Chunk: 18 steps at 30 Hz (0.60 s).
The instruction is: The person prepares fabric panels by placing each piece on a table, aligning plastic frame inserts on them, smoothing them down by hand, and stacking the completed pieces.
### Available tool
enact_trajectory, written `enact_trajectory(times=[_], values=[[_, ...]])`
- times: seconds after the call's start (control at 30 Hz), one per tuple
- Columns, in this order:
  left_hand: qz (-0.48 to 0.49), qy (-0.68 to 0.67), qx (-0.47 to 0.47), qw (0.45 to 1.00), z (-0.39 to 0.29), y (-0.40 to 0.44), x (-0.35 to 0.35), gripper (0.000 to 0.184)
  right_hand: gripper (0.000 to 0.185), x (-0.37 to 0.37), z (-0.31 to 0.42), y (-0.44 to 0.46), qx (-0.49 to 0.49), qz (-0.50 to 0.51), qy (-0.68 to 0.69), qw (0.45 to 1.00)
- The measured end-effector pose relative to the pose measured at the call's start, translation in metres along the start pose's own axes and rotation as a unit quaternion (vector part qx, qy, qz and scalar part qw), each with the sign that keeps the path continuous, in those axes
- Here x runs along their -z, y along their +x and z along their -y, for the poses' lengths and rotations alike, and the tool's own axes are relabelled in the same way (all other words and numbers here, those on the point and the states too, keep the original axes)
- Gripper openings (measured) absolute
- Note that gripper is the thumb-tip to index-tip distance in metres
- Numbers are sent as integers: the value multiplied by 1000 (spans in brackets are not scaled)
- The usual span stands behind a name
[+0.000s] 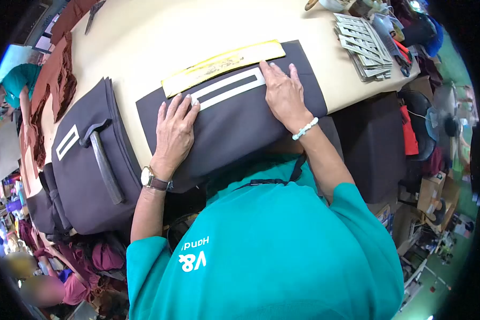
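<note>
My left hand (175, 130) lies on dark fabric (229, 125) spread over the table edge, its fingertips at the left end of a white rectangular frame (229, 89). At the frame's right end rests my right hand (285, 95), fingers apart and flat on the cloth. Just beyond the frame, a long yellow-edged strip (224, 65) with dark smudges lies across the fabric's far edge. Both hands press on the surface and grasp nothing.
To the left, a hammer (105, 162) and a smaller white frame (67, 142) lie on a dark fabric stack (85, 197). White slatted pieces (364, 47) are piled at the right, near red-handled scissors (404, 56). Reddish-brown material (50, 90) and people are farther left.
</note>
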<state>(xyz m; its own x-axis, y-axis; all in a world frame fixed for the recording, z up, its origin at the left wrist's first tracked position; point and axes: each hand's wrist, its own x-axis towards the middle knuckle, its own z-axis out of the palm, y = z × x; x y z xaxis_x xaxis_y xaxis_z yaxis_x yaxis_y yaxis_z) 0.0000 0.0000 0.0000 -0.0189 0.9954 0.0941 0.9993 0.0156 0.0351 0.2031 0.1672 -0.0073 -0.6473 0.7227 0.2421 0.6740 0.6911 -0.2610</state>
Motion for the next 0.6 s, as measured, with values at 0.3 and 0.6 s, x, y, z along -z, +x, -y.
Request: enact_trajectory(times=[0.3, 0.6], values=[[-29, -2, 26, 999, -21, -4, 11, 40, 43, -25, 81, -32, 139, -6, 68, 988], [-51, 38, 64, 996, -29, -17, 12, 36, 41, 2, -2, -31, 51, -57, 22, 997]])
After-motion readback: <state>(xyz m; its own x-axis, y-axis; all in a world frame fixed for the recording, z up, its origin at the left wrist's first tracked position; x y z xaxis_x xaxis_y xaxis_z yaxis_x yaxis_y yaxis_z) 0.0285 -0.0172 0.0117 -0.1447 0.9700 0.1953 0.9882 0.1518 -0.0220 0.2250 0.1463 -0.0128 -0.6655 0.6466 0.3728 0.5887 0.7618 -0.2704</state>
